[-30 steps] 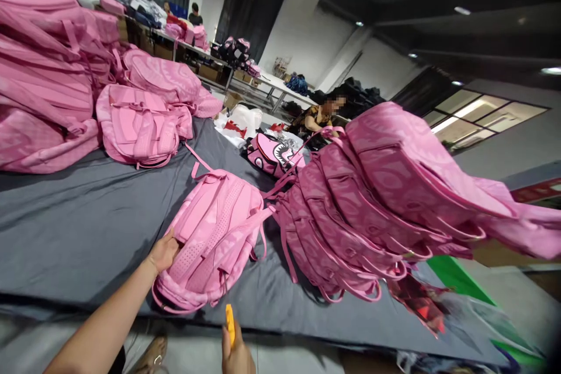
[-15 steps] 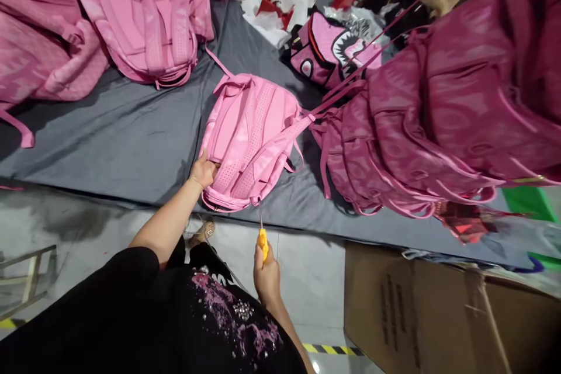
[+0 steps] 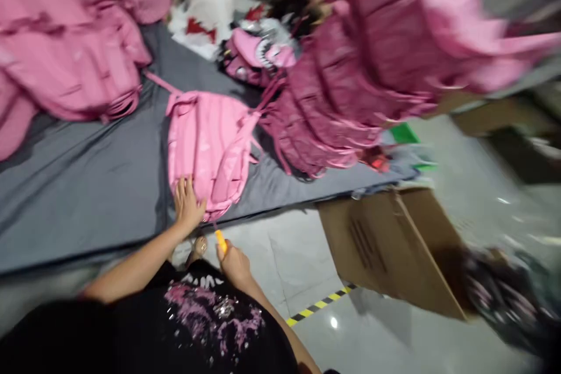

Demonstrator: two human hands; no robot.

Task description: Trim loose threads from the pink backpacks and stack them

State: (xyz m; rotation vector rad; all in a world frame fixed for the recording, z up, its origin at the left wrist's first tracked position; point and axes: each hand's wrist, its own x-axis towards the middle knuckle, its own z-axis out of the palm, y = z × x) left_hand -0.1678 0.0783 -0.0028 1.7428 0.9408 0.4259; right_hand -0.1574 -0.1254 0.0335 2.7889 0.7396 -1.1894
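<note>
Pink backpack (image 3: 205, 137) under left hand (image 3: 188, 205), now splayed.

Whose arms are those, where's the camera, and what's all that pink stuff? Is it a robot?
No robot, just a person wearing one camera on the head, which looks forward and down. The bare left hand rests on a pink backpack lying on dark grey cloth. The bare right hand holds a yellow handle; it's too blurry to say what tool it is. To the right is a leaning pile of darker pink backpacks, more pink bags lie to the left, and a bag with a toothy pattern sits farther back.
</note>
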